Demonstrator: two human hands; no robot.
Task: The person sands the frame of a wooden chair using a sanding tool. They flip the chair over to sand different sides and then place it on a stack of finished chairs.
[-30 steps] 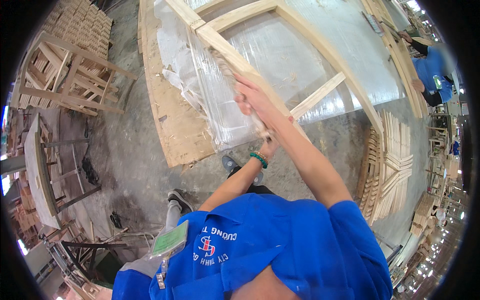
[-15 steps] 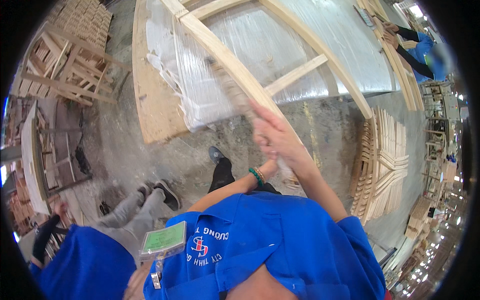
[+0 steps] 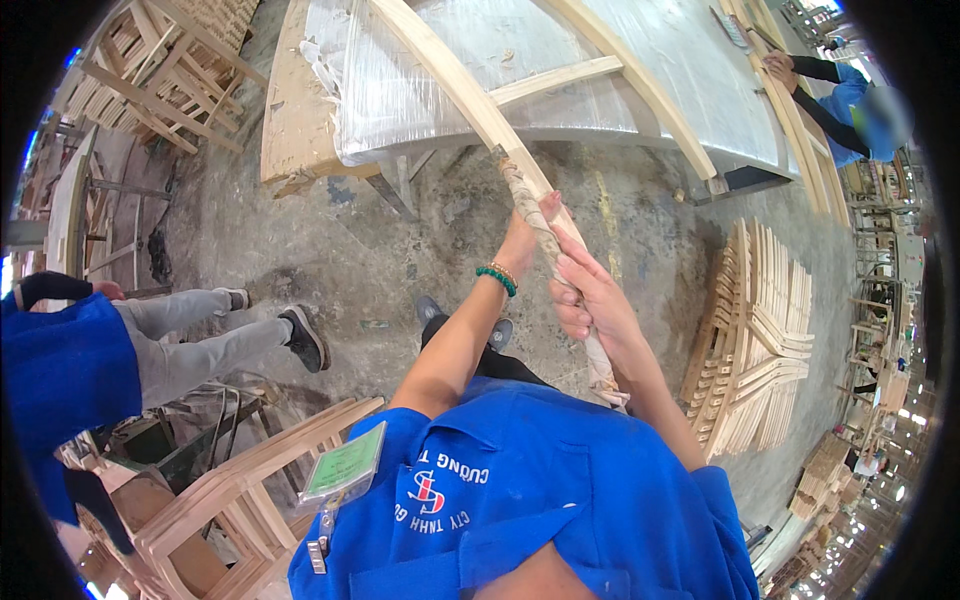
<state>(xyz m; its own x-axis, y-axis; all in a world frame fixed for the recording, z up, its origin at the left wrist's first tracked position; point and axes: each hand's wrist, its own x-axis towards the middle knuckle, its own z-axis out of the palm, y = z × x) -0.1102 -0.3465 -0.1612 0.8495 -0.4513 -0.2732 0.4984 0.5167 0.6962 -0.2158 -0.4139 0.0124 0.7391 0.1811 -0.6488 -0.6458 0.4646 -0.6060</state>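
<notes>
A pale wooden frame [image 3: 455,90] with curved rails and a crossbar lies on a table [image 3: 370,130] wrapped in clear plastic; its near rail reaches out over the edge toward me. My left hand [image 3: 525,235], with beads at its wrist, is closed around that rail near its end, fingertips showing over the wood. In my right hand [image 3: 595,300] is a long stick wrapped in mottled, worn pale paper [image 3: 530,205]. The fingers are wrapped round its lower part. The stick slants along the rail's left side, its far tip at the wood; whether they touch there I cannot tell.
Stacked curved wooden parts [image 3: 755,340] stand on the floor at right. Wooden frames [image 3: 240,490] are at lower left. A person in blue [image 3: 70,350] stands at left. At far right a co-worker's hands [image 3: 780,68] are on other wooden rails.
The rail's near end now lies farther from me in view, and my left hand has moved forward along it. The stick, blurred before, is now sharp. The person at left has shifted.
</notes>
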